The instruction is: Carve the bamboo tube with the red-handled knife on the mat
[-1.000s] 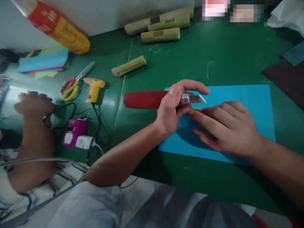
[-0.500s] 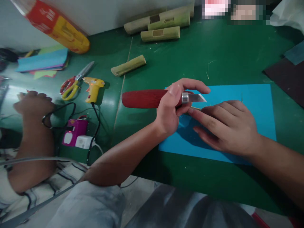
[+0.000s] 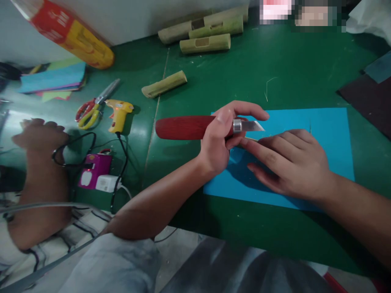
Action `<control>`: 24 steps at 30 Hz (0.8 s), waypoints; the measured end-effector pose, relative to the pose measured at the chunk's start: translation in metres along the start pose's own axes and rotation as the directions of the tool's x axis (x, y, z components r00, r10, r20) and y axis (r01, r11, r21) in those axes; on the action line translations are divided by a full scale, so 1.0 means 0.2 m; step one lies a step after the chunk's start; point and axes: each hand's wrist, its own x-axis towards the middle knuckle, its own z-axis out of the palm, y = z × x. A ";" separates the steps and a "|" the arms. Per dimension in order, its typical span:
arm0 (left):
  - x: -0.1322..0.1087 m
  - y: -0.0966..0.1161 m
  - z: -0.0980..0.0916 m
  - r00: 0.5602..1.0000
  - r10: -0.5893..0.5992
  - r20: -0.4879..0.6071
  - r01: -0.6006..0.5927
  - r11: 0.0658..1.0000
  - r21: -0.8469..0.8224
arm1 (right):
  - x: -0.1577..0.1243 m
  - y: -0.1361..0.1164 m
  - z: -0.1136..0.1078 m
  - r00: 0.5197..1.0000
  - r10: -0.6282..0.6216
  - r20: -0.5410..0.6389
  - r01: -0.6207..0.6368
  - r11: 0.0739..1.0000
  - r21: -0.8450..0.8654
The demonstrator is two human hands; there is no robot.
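Observation:
My left hand point(image 3: 218, 138) is closed around a carving knife with a red wooden handle point(image 3: 183, 127), a metal collar and a short slanted blade point(image 3: 255, 126). The blade points right, above the blue sheet point(image 3: 332, 162), with the forefinger stretched out beyond it. A thin pale strip point(image 3: 251, 138), perhaps bamboo, shows in part between my hands. My right hand point(image 3: 299, 167) is bent over the strip, its forefinger touching it close to the left fingertips. The right thumb stands apart, lower down. Most of the strip is hidden by the fingers.
Cut bamboo tubes point(image 3: 205, 43) lie at the back, another bamboo piece point(image 3: 164, 84) nearer. Leftward are scissors point(image 3: 97, 103), a yellow glue gun point(image 3: 119, 114), a purple power box point(image 3: 95, 171) with cables, coloured papers point(image 3: 53, 78) and a bottle point(image 3: 73, 34). Another person's arm point(image 3: 45, 175) rests far left.
My hands and the knife hold almost the same pose. The whole view has slid slightly, and the other person's hand at the far left has shifted a little leftward.

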 end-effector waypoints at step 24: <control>0.11 0.14 0.04 0.991 -0.111 0.079 0.064 0.893 0.445 | -0.01 -0.01 0.02 1.000 0.023 0.002 -0.023 0.999 0.039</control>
